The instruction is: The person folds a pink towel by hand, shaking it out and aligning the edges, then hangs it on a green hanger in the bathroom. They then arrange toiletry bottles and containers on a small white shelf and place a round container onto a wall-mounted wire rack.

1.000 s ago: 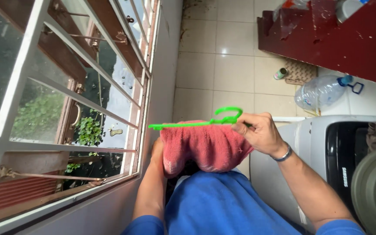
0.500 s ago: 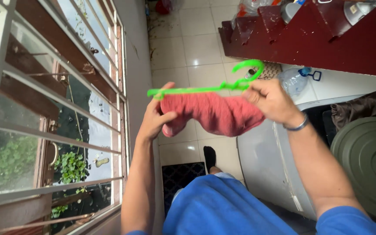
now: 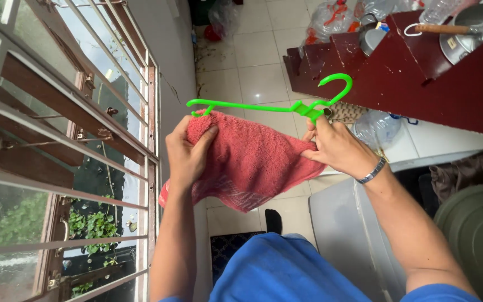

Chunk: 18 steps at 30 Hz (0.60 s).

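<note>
Since the earlier frame, both hands have lifted and the green hanger [image 3: 264,105] sits higher and closer to level; the red towel [image 3: 250,159] now spreads wider between my fingers. Item one, left hand [image 3: 188,154]: fingers curled together and clamped on the towel's upper left corner, thumb on the near face, directly under the hanger's left tip. Item two, right hand [image 3: 336,148]: fingers closed on the towel's right edge and pinching the hanger just below its hook, a metal bracelet [image 3: 373,170] on that wrist. Item three, towel: draped over the hanger bar, hanging down between the two hands, its lower edge loose and bunched unevenly. Progress, as I judge it: the towel is on the hanger; smoothing it flat looks unfinished, and the hanger is hooked onto nothing. Beyond the left fingers, a barred window [image 3: 85,140]; beyond the right fingers, a dark red table [image 3: 420,84].
</note>
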Available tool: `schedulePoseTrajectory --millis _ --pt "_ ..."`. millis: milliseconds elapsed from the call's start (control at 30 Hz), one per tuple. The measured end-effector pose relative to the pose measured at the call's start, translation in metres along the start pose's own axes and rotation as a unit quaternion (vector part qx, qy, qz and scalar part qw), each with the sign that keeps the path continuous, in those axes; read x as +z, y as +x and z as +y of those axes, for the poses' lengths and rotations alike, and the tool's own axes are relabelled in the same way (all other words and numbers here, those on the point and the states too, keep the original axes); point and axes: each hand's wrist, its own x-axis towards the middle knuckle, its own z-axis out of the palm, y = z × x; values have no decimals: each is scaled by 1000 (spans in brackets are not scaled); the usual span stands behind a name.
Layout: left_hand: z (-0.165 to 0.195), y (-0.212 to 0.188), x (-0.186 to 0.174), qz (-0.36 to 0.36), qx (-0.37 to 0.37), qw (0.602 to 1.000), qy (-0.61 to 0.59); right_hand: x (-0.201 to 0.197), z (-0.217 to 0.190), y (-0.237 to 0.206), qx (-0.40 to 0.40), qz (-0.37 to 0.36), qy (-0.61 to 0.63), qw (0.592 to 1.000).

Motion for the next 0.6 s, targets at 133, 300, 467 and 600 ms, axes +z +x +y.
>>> schedulePoseTrajectory --millis 133,300,467,600 --pt "-10 12 3 25 -2 996 84 -18 23 24 -72 3 -17 997" --pt "-39 20 42 124 -67 984 111 -38 35 49 -11 2 133 991" --pt "-69 2 107 199 293 905 235 -33 49 73 -83 77 183 977" --pt "-76 8 159 -60 330 817 469 -38 67 88 -67 28 183 980"
